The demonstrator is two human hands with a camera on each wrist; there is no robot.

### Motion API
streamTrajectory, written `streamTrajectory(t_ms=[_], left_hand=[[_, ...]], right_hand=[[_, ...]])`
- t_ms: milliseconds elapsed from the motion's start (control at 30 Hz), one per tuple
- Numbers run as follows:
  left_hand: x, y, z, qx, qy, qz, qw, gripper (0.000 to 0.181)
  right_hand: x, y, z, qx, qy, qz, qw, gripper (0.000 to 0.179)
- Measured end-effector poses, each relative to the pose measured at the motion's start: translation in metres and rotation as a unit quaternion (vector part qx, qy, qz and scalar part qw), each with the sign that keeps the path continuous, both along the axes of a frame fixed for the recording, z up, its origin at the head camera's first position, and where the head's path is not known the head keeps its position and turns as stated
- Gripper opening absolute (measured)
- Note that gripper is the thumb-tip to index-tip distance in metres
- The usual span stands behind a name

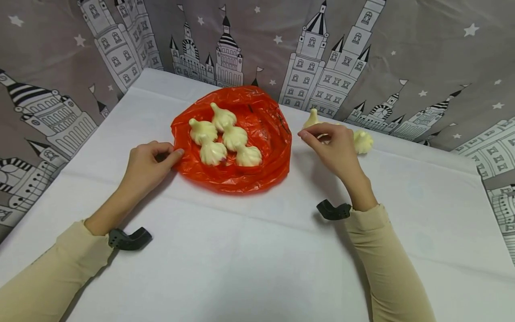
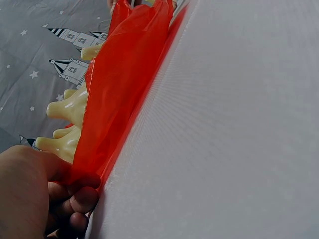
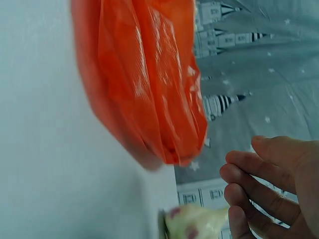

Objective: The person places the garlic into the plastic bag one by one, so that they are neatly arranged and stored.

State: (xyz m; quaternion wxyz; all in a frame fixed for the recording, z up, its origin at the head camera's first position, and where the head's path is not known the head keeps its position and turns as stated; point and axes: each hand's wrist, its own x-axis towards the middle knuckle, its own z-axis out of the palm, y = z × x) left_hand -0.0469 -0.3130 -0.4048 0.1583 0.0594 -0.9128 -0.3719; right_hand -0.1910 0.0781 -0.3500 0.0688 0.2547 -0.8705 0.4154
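A red plastic bag lies opened out on the white table, its rim standing up around several cream garlic bulbs. At its left rim my left hand pinches the plastic between thumb and fingers, as the left wrist view shows on the red film. My right hand hovers just right of the bag with nothing in it. Its fingers are loosely bent, apart from the bag. Behind that hand lie more garlic bulbs, partly hidden by it; one bulb shows purple patches.
The white tablecloth stretches toward the front and both sides. A grey curtain printed with castles and stars hangs along the back and sides of the table. Each wrist wears a black bracket.
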Motion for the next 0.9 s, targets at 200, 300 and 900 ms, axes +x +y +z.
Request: streamTrajectory(t_ms=[200, 300, 900], left_hand=[[0.0, 0.0, 0.0, -0.001, 0.003, 0.001, 1.0, 0.025], [0.0, 0.0, 0.0, -0.002, 0.006, 0.0, 1.0, 0.025], [-0.001, 0.001, 0.001, -0.006, -0.001, 0.0, 1.0, 0.025]], right_hand=[[-0.003, 0.023, 0.001, 0.001, 0.003, -0.04, 0.9992, 0.023], [-0.004, 0.037, 0.003, -0.006, 0.01, -0.055, 0.9984, 0.023], [-0.014, 0.103, 0.016, -0.045, 0.029, -0.146, 0.9879, 0.025]])
